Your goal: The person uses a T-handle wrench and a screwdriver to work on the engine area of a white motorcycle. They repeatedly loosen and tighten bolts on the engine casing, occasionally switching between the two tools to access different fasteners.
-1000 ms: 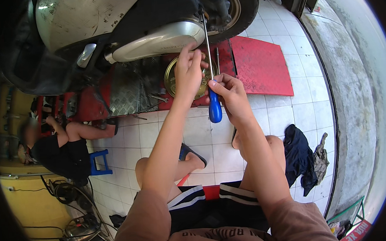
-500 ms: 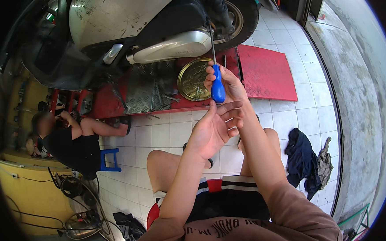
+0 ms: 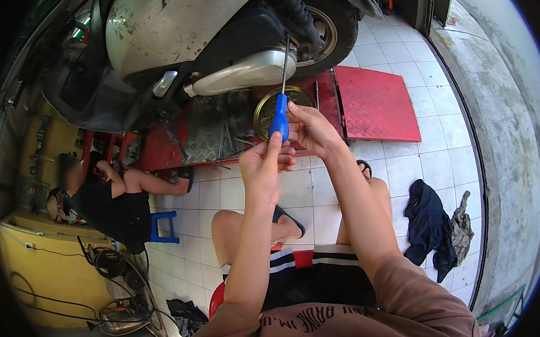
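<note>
Blue-handled screwdriver (image 3: pixel 279 120) smack in the upper middle of the frame, tilted, long metal shaft running up and slightly right to the scooter (image 3: pixel 175 26), around the back end of its silver cover (image 3: pixel 245 72); can't make out the tip's exact contact, too small; left hand (image 3: pixel 261 163) mostly closed on the butt end of the handle, thumb on top and fingers curled under; right hand (image 3: pixel 313 130) half open, thumb and bent fingers right up by the handle's right side, can't tell how firm a hold, if any; round gold-coloured tray (image 3: pixel 262 114) partly hidden behind the handle, sitting on a red platform (image 3: pixel 377 103); thin metal rod (image 3: pixel 317 94) just right of the tray; wheel (image 3: pixel 331 35) at upper right of centre; co-worker in black (image 3: pixel 108 203) over on the left, blue stool (image 3: pixel 163 227) alongside; dark cloth (image 3: pixel 423 227) and grey-brown cloth (image 3: pixel 462 228) bunched together, right side of the frame, on white tiles (image 3: pixel 431 118).
</note>
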Demonstrator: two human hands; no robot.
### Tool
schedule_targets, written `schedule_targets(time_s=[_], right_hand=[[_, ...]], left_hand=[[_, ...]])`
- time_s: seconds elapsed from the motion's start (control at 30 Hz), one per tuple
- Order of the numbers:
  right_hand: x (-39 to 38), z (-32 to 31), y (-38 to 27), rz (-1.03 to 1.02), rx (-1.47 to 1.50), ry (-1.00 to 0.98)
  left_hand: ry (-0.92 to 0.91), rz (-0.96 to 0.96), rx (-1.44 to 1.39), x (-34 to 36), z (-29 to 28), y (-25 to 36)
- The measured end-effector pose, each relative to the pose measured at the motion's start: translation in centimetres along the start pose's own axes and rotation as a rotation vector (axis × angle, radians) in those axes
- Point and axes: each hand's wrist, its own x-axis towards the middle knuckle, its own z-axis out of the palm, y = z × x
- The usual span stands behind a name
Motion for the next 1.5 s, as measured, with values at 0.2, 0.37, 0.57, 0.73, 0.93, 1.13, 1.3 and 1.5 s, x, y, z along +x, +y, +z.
schedule_targets(time_s=[0.2, 0.37, 0.57, 0.73, 0.93, 1.13, 1.3, 1.5], right_hand=[[0.0, 0.3, 0.6, -0.022, -0.08, -0.051], [-0.3, 1.3, 0.3, -0.04, 0.038, -0.133], [-1.0, 0.9, 0.4, -0.096, 0.197, -0.258], [-0.8, 1.9, 0.1, -0.073, 0.212, -0.261], [-0.8, -0.6, -1.0, 0.068, 0.074, -0.146], [-1.4, 1.7, -1.3, -0.013, -0.057, 0.029], [-0.8, 1.0, -0.8, -0.015, -0.063, 0.005], [-0.7, 1.0, -0.3, 0.023, 0.076, -0.08]], left_hand=[[0.199, 0.521, 0.76, -1.0, 1.3, 1.0], [-0.02, 0.232, 0.344, -0.4, -0.1, -1.8], [-0.427, -0.407, -0.831, -0.9, 1.1, -1.4], [-0.481, -0.463, -1.333, -0.7, 1.8, -2.3], [-0.116, -0.176, -0.688, 0.4, 1.3, -1.8], [0.111, 0.347, 0.252, -0.1, 1.4, -0.4], [0.208, 0.841, 0.747, 0.1, 1.7, -1.0], [-0.017, 0.387, 0.234, 0.0, 0.8, -3.0]])
